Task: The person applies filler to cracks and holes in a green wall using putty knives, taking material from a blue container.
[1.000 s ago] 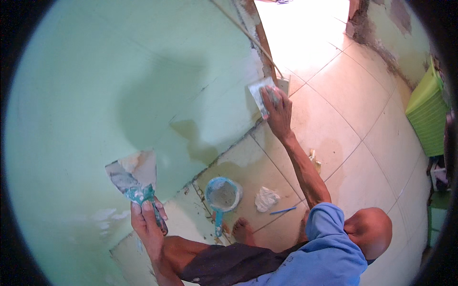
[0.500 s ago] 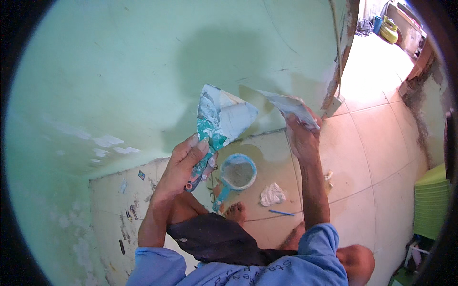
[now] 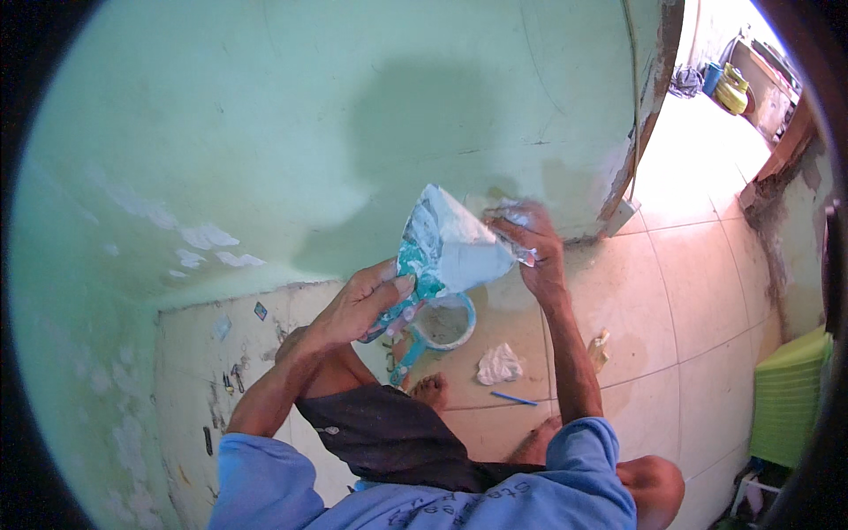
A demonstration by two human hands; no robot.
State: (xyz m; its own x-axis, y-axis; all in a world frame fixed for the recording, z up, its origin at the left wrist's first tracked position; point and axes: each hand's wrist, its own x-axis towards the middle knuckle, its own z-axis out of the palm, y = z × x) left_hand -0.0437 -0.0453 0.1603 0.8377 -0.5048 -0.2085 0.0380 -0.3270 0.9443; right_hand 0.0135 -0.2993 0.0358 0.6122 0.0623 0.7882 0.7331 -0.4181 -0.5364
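Note:
My left hand is closed around the green handle of a wide putty knife, its fan-shaped blade smeared with white putty. At the blade's right edge, my right hand grips a thin flat putty spreader, mostly hidden by the fingers and seen nearly edge-on. That hand is slightly blurred. Below the knife, a blue long-handled dipper with grey-white paste in it stands on the tiled floor, its upper part covered by the blade.
A pale green wall with white putty patches rises ahead. On the floor lie a crumpled white wad, a blue stick and several small tools at the left. A lime-green box-like thing stands at the right.
The spreader has come down and left against the putty knife's blade and turned edge-on. My left hand has shifted the knife a little right and down.

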